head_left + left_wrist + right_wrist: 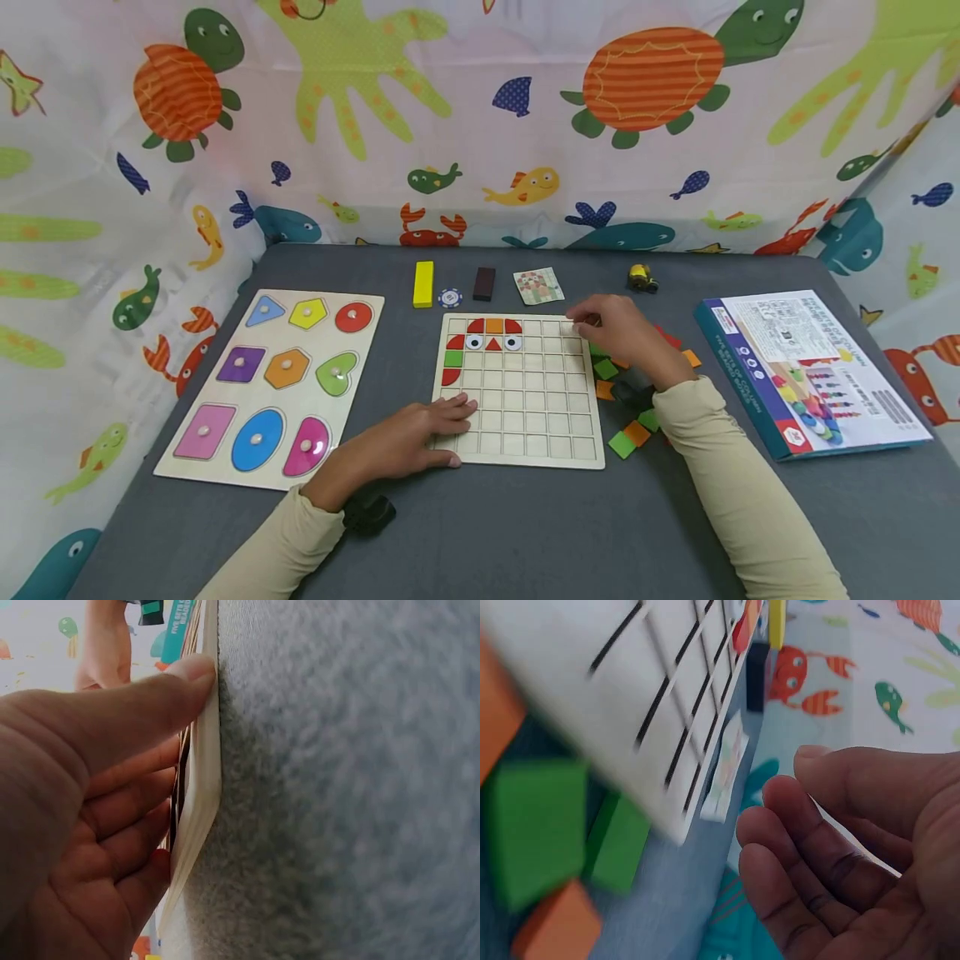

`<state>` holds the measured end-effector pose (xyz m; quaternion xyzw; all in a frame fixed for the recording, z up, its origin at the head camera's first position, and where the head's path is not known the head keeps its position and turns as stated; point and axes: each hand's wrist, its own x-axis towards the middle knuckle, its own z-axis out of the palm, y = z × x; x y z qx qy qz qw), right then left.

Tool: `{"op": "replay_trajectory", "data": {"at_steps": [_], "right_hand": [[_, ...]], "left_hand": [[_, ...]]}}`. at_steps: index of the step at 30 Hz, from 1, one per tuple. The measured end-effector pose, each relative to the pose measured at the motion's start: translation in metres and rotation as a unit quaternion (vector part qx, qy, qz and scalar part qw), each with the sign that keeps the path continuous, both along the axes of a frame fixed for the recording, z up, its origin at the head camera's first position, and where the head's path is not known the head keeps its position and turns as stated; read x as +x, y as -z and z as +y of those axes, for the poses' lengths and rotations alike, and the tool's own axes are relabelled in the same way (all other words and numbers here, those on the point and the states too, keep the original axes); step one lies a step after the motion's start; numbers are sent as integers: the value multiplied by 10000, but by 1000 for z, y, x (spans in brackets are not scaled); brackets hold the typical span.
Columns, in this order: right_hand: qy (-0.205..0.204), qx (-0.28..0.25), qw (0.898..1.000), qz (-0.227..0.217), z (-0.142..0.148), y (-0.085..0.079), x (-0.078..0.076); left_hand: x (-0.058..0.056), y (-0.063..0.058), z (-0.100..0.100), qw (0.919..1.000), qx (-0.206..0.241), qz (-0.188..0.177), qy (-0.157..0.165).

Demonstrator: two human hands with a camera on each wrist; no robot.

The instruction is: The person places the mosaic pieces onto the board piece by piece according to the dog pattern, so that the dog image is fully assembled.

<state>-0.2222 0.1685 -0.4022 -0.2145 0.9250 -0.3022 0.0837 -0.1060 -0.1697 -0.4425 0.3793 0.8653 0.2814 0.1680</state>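
A square wooden grid board (525, 400) lies in the middle of the grey table. Red, orange and green tiles and two eye tiles (474, 342) fill some cells at its upper left. My left hand (408, 437) rests on the board's lower left edge with fingers spread; in the left wrist view the thumb (150, 709) touches the board's side. Over the board's upper right corner hovers my right hand (618, 333), its fingers loosely bent. Nothing shows between those fingers in the right wrist view. Loose green tiles (540, 825) and orange tiles lie beside the board, partly under the right forearm.
A shape puzzle board (300, 333) with knobbed pieces lies on the left, a boxed set (817, 375) on the right. Along the back are a yellow block (423, 284), a poker chip (450, 297), a dark block (483, 283), a picture card (538, 286) and a small toy (642, 277).
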Motion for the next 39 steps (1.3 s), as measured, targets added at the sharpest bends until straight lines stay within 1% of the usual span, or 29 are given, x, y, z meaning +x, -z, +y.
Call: {"op": "replay_trajectory", "data": {"at_steps": [7, 11, 15, 19, 22, 28, 33, 35, 39], "right_hand": [[285, 212, 9993, -110, 30, 3, 2], [304, 297, 9988, -238, 45, 4, 1], [321, 217, 9984, -399, 62, 2, -4], [628, 179, 9969, -438, 79, 3, -8], [860, 227, 9947, -516, 89, 7, -11], [926, 252, 9917, -859, 97, 15, -10], [1062, 249, 9880, -1093, 100, 18, -8], [1125, 310, 9867, -1136, 100, 18, -7], [1133, 556, 9867, -1028, 99, 19, -6]], "left_hand": [[0, -3, 0, 10000, -51, 6, 23], [0, -3, 0, 10000, -35, 18, 42], [-1, -3, 0, 10000, -13, 51, 58], [-3, -2, 0, 10000, -7, 66, 47], [-2, 0, -1, 10000, -36, 67, 31], [2, 2, -2, 10000, -59, 42, 19], [2, 1, -3, 10000, -13, 40, 11], [2, 2, -2, 10000, 0, 59, 36], [1, 3, -1, 9999, 25, 75, 65]]}}
